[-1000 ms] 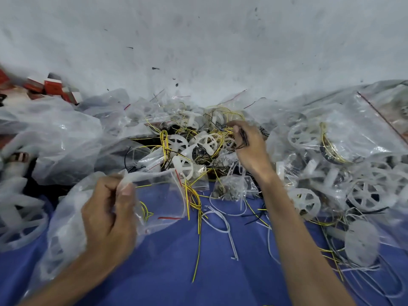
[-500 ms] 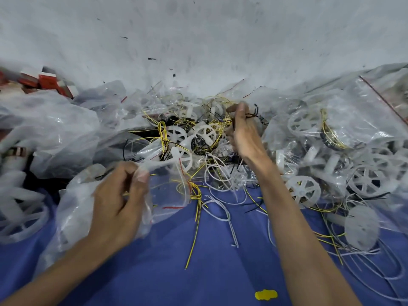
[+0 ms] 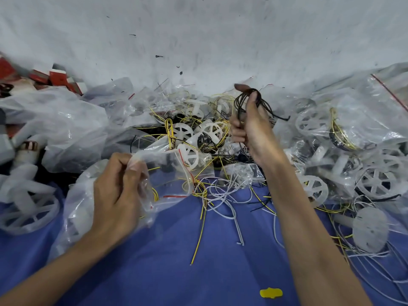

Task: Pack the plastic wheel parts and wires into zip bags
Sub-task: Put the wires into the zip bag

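The right hand [image 3: 251, 131] is closed around a bundle of thin black wires [image 3: 248, 97]. The bundle loops over the raised fingers and is held above the pile, at about 1 o'clock from the middle of the view. The left hand [image 3: 117, 191], at 8 o'clock, pinches with curled fingers the mouth of a clear zip bag [image 3: 170, 173]. The film of the bag is thin, glossy and wrinkled, with a red line along the seal. A yellow strand shows through it, but I cannot tell if it lies inside or behind.

Between the hands, toward 12 o'clock, lies a heap of white plastic wheels [image 3: 212, 131]. They are round and matte with straight spokes, and they are tangled with looped yellow wires [image 3: 169, 129]. Loose white wires [image 3: 234, 212] curl on the smooth blue cloth of the bench [image 3: 176, 279].

At 3 o'clock, filled bags [image 3: 344, 120] of crinkled clear plastic hold more spoked wheels. A flat round disc [image 3: 371, 230] lies at 4 o'clock. At 9 o'clock a large wheel [image 3: 28, 208] sits inside cloudy film. Small red-and-white boxes [image 3: 58, 77] are at 10 o'clock. A small yellow piece [image 3: 271, 292] lies at 6 o'clock. Beyond the heap rises a pale surface [image 3: 198, 29] with dark specks.
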Demonstrator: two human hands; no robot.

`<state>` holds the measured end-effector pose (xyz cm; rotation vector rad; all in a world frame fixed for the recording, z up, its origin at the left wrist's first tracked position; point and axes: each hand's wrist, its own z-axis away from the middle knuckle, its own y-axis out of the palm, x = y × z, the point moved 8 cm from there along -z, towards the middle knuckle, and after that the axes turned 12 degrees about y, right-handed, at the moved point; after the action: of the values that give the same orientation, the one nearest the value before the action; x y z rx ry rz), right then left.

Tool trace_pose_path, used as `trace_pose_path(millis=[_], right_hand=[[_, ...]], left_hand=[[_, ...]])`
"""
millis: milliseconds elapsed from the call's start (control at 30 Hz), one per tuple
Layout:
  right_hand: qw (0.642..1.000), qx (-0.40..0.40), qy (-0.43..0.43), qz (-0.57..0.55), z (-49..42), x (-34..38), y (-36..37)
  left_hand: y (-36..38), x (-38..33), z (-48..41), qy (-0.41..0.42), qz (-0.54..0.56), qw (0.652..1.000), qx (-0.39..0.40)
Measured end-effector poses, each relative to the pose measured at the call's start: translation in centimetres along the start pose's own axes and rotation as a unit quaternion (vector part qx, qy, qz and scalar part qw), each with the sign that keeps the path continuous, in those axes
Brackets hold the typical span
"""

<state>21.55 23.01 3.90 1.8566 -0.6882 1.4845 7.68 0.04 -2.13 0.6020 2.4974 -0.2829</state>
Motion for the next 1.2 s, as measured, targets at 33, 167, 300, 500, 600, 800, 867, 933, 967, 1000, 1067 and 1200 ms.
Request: trace_pose_path(millis=[33,167,300,500,600,800,867,933,967,1000,1067,1200], right_hand=[[1.0,-0.009,0.0,0.009,-0.1,0.0,0.0],[0.998,0.031,0.06,-0.013,-0.1,-0.6,0.6],[0.978,0.176,0.109,-0.015,1.4,-1.0,3.4],[0.882,0.357,0.221,0.215,5.3,-4.4,9.7],[0.813,0.36,0.276,0.364,6.6,-8.2,11.3],[0.828,0.353,0.117,0.419,7.0,-6.9,12.1],[0.875,0.332,0.088,0.342,7.1,-6.8,11.4],[0.922,0.3,0.171,0.175,7.5,-7.5,11.1],[0.926,0.292,0.208,0.118,7.8,-8.2,11.3],[0.925,0.292,0.22,0.106,8.1,-8.8,11.4],[0.917,0.307,0.203,0.151,8.9,-9.2,11.7],[0.866,0.284,0.167,0.377,9.4,-8.7,12.0]], left_hand=[[0.0,0.2,-0.1,-0.004,0.001,1.0,0.002],[-0.1,0.3,-0.3,-0.01,0.013,1.0,0.004],[0.0,0.2,-0.5,-0.012,0.037,0.999,0.008],[0.4,-1.2,-0.4,0.029,0.028,0.999,0.024],[0.9,-2.8,0.1,0.079,0.009,0.996,0.039],[3.9,-6.0,3.2,0.205,-0.037,0.968,0.139],[4.1,-6.3,3.3,0.228,-0.042,0.962,0.146],[4.1,-6.6,3.1,0.247,-0.055,0.957,0.142],[4.0,-6.7,3.0,0.253,-0.056,0.956,0.138],[3.7,-6.9,2.8,0.26,-0.054,0.955,0.131],[3.4,-7.3,2.7,0.275,-0.049,0.953,0.119],[2.5,-8.0,2.7,0.295,-0.049,0.949,0.104]])
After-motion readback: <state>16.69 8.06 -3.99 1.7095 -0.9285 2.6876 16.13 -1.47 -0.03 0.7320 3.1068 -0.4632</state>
